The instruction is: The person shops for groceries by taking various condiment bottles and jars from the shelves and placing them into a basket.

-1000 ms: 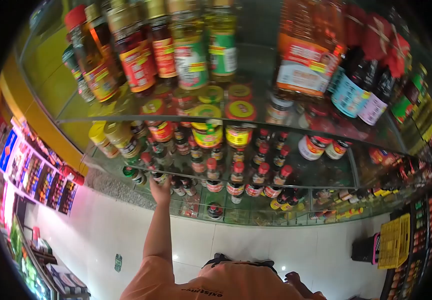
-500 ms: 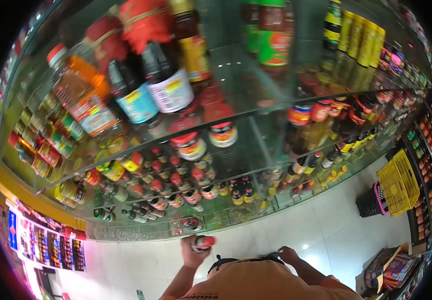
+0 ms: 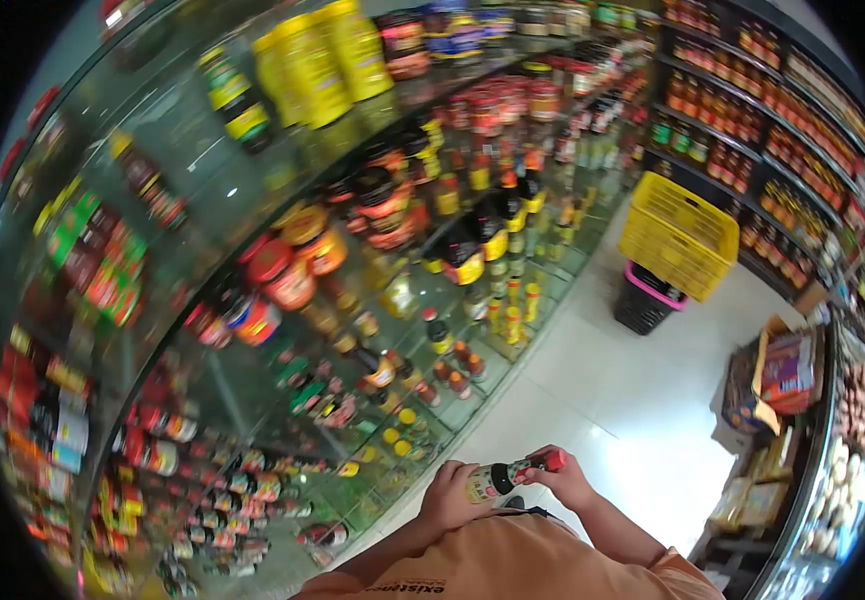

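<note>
My left hand (image 3: 449, 497) is closed round the lower end of a sauce bottle (image 3: 483, 485) with a pale printed label, a dark middle and a red cap. The bottle lies tilted in front of my waist, its cap pointing right. My right hand (image 3: 565, 482) grips the neck end, fingers close beside the red cap. Part of the bottle is covered by my fingers. To the left, glass shelves (image 3: 243, 385) carry many jars and bottles, among them red-lidded jars (image 3: 278, 272).
A yellow crate (image 3: 678, 235) sits on a black basket (image 3: 643, 305) with a pink rim on the white tiled floor (image 3: 573, 385). Dark shelves of jars (image 3: 723, 120) stand behind. At the right are cardboard boxes (image 3: 753, 385) and a rack of goods (image 3: 853, 420).
The view has swung right along the shelves. My right hand, earlier apart at my side, has come to the bottle, which has turned from facing the camera to lying sideways.
</note>
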Available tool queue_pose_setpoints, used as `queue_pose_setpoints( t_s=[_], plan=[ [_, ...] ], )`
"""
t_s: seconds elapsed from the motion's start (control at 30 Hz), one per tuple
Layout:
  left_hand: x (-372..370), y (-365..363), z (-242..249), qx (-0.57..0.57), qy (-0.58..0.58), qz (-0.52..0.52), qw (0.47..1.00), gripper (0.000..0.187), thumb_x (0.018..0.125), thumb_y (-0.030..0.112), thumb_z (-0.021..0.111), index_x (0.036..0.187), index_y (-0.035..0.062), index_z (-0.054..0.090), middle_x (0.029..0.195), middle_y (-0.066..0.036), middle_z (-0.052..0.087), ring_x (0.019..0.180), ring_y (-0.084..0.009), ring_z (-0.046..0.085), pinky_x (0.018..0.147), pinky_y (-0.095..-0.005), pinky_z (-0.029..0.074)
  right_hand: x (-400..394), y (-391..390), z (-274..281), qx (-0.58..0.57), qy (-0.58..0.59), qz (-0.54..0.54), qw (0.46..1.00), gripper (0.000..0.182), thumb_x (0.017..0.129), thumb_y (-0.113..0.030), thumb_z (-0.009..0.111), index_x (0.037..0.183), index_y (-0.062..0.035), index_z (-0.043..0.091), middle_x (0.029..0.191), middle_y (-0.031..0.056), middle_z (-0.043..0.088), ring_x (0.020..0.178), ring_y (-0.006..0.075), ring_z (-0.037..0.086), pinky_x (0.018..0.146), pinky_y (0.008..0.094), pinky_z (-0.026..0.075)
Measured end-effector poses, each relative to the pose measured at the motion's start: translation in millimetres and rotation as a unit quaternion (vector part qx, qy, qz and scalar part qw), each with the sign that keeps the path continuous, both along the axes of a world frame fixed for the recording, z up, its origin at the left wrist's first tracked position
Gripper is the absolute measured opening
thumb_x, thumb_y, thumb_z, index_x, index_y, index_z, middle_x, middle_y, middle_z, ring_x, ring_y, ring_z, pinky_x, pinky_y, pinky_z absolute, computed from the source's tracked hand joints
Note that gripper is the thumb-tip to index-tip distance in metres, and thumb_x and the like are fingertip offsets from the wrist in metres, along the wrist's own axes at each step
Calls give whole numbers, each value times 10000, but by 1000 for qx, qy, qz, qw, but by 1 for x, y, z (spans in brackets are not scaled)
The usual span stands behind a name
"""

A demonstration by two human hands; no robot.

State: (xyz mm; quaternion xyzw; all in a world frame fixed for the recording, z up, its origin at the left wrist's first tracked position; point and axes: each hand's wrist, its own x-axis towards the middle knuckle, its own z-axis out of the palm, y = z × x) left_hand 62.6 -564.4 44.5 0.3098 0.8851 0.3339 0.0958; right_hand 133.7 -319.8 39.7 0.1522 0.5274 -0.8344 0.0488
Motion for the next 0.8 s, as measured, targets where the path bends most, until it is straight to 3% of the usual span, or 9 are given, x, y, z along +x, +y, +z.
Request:
queue_pose_setpoints(
  t_s=[0.17,0.2,0.23,0.27,0.3,0.37,0.63,0.7,0.8],
  plan=[
    [-40,82,-7,37,-49,-150,987,863,684,314,885,1370,22,450,1204,-158,547,1124,-298,581,975,-404,479,26,63,-12,1,-42,-184,982,291,849,-100,708,1047,76,588,922,144,672,802,212,683,701,342,598],
    [-51,92,-31,123,-163,-156,966,809,739,295,851,1386,36,441,1219,-127,557,1112,-267,587,950,-404,493,29,74,-21,-32,-41,-233,971,274,860,-117,691,1046,50,578,902,146,674,774,228,685,672,356,602],
    [-62,103,-56,205,-277,-155,926,755,794,277,818,1401,50,431,1234,-96,567,1100,-236,594,924,-404,506,30,84,-29,-64,-38,-279,957,258,870,-134,674,1044,24,567,882,148,676,747,243,687,643,370,605],
    [-73,121,-64,277,-431,-173,841,705,887,249,740,1441,39,358,1298,-91,547,1157,-216,578,910,-398,547,28,95,-32,-80,-36,-308,947,260,871,-167,676,1032,8,571,871,143,669,741,247,684,626,378,604],
    [-83,133,-72,275,-438,-181,836,705,887,249,740,1441,39,358,1298,-91,547,1157,-216,578,910,-398,547,25,106,-32,-78,-40,-318,944,260,871,-167,676,1032,8,571,871,143,669,741,247,684,626,378,604],
    [-108,157,-79,272,-696,-132,651,694,915,249,708,1451,32,324,1317,-112,536,1181,-249,584,885,-396,584,12,127,-29,-119,-12,-354,927,272,870,-171,683,1046,3,570,886,141,666,763,247,688,623,387,600],
    [-220,260,-86,314,-669,-194,646,723,816,257,808,1380,34,415,1259,-107,570,1106,-236,620,847,-392,589,-98,231,-8,-51,-18,-323,945,342,873,-208,707,1088,6,548,894,135,668,772,230,690,650,384,593],
    [-245,289,-74,320,-658,-176,659,783,764,260,848,1380,29,424,1257,-74,571,1170,-199,568,983,-380,502,-124,255,-4,-38,-8,-320,946,382,870,-222,717,1117,1,530,878,131,665,751,227,688,658,380,586],
    [-282,333,-61,314,-647,-199,666,804,753,255,860,1383,13,423,1268,-82,566,1212,-195,538,1054,-369,435,-154,286,6,-31,-1,-363,931,389,853,-201,662,1123,35,513,906,154,653,753,226,666,681,374,570]
  ],
)
